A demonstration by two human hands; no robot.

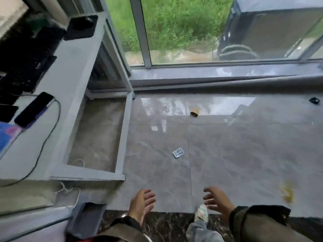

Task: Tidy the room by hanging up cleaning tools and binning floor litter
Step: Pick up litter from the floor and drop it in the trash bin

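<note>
Litter is lying in bits across the glossy grey floor, and none of it is getting picked up yet as far as I can tell.

Starting closest: both hands are hovering low in front of the person, left hand and right hand. The palms are sort of facing each other, with the fingers loosely spread and a little curled, gripping nothing. A shoe is poking out just under the right hand.

Off to the right of the right hand, a yellow scrap is sitting on the tile, too blurry to say what it is. That one is clearly the right hand's job.

Straight ahead, a silvery packet is lying flat, pretty much on the line between the two hands, so neither is really nearer. Its long side is slanting from lower left up to upper right. My guess is it's calling for a bend forward and a pinch along the short edges.

Farther out, a brown cup-like thing is resting on its side near the window, and a small dark object is sitting way over right.

On the left, a worktop is carrying a phone on a cable. No bin or cleaning tools are showing.
</note>
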